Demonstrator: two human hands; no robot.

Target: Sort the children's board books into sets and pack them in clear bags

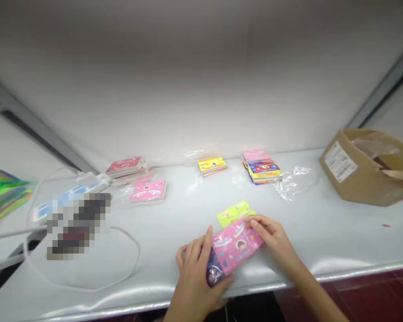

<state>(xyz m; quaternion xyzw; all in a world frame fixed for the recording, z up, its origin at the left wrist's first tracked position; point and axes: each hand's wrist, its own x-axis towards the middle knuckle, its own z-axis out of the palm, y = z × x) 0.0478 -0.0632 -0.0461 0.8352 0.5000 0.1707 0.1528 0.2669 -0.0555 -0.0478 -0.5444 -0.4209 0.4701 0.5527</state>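
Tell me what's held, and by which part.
A pink packet: the left hand holds its dark purple end, and the right hand pinches the opposite end near the far corner.

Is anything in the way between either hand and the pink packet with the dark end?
Nothing visible is: the left hand and right hand are both on the pink packet. The yellow-green card lies just beyond its far edge, seemingly blocking neither.

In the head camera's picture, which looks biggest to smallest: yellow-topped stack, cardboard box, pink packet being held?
1. Cardboard box
2. Pink packet, though being nearer may enlarge it
3. Yellow-topped stack
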